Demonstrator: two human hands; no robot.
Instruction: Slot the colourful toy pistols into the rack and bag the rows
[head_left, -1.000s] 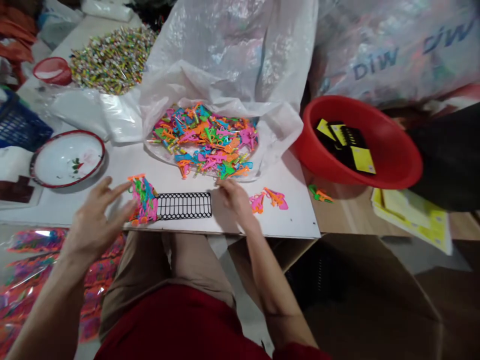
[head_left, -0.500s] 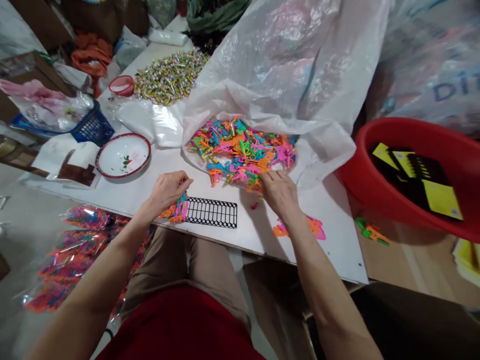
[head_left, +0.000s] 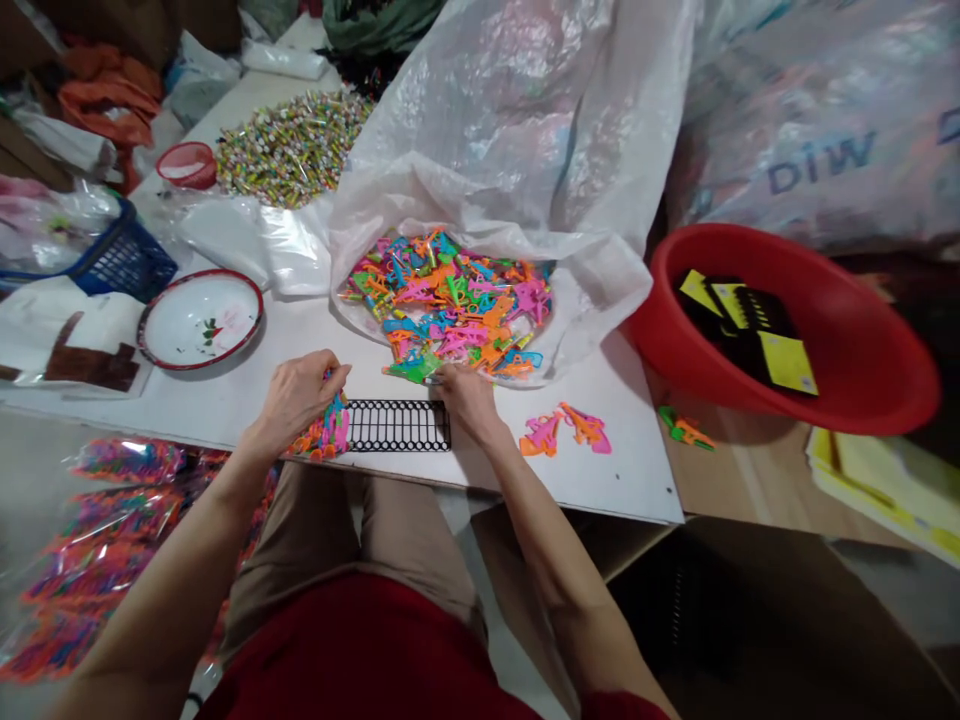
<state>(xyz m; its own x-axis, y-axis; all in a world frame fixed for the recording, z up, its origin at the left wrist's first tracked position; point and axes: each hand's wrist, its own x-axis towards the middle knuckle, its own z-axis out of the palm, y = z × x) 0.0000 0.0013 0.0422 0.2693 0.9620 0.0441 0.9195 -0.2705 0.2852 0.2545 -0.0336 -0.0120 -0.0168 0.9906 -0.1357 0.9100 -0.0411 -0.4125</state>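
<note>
My left hand [head_left: 296,400] is closed around small coloured plastic toys [head_left: 321,432] at the left end of a black grid rack [head_left: 397,426]. These toys stand packed side by side, partly covered by the hand. At the rack's right end my right hand [head_left: 469,398] has its fingers pinched at a green plastic toy [head_left: 414,368], which looks gun-shaped. Just behind that hand, a heap of similar toys [head_left: 450,300] in pink, orange, blue and green spills from the mouth of a large translucent plastic bag [head_left: 517,130].
Pink and orange toys [head_left: 566,430] lie on the white table [head_left: 615,480] at right. A red tub [head_left: 862,330] with black-and-yellow cards stands beyond. Leftward are an enamel bowl [head_left: 172,325], a blue basket [head_left: 131,260] and a heap of small capsule-like pieces [head_left: 292,150]. Bagged toys [head_left: 112,530] lie below.
The view has swung right. My right hand has moved left from the heap's front edge toward the rack, a green toy now at its fingertips. My left hand stays at the rack's left end.
</note>
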